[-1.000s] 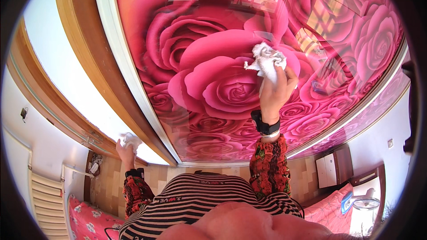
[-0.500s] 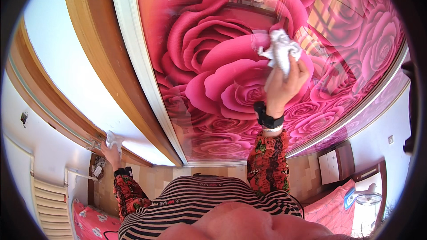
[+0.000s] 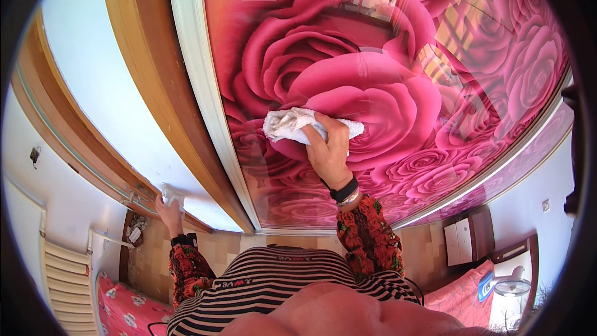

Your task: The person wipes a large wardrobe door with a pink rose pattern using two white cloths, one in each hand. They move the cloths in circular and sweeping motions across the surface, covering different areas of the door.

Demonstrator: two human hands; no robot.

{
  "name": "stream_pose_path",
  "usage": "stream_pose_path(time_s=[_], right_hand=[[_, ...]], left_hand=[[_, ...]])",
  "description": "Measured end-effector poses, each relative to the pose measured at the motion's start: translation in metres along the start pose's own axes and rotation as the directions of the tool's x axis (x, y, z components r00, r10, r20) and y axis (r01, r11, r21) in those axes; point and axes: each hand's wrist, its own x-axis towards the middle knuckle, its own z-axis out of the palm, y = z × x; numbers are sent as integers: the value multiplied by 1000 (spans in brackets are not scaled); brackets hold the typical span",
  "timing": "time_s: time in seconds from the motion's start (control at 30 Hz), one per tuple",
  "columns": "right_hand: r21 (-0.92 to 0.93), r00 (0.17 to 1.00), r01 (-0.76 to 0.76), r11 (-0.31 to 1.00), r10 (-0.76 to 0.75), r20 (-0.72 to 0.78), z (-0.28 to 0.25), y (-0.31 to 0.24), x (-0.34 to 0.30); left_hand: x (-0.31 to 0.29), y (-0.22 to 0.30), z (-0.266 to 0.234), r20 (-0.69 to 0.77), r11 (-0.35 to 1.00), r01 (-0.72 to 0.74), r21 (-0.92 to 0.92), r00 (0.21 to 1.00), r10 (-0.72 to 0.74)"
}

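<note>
My right hand [image 3: 329, 150] grips a crumpled white cloth [image 3: 291, 126] and presses it against a glossy panel [image 3: 385, 106] printed with large pink roses. The cloth spreads out to both sides of the fingers. Lower left, my left hand [image 3: 169, 213] is closed round a second white cloth [image 3: 173, 195], held against the pale panel [image 3: 115, 87] beside the wooden frame. Part of that cloth blends into the bright surface. Dark bands circle both wrists, and the sleeves are red patterned.
A white strip [image 3: 205, 74] and a wooden frame [image 3: 155, 62] divide the two panels. A radiator [image 3: 67, 280] stands at the lower left, near a pink flowered cover [image 3: 134, 303]. On the lower right are a small cabinet [image 3: 463, 239], a pink bedspread [image 3: 457, 298] and a round fan-like object [image 3: 513, 286].
My right hand has swept the cloth down and to the left across the rose panel. My left hand and its cloth have shifted slightly right.
</note>
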Motion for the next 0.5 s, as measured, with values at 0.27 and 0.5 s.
stream_pose_path(time_s=[0.27,0.5], right_hand=[[-74,968,-138,988,118,-222,-28,39,37],[-58,945,-177,983,153,-290,-12,22,68]], left_hand=[[-16,-17,-16,-45,996,6,85,999,-2],[-6,-39,-36,-106,994,61,95,993,-51]])
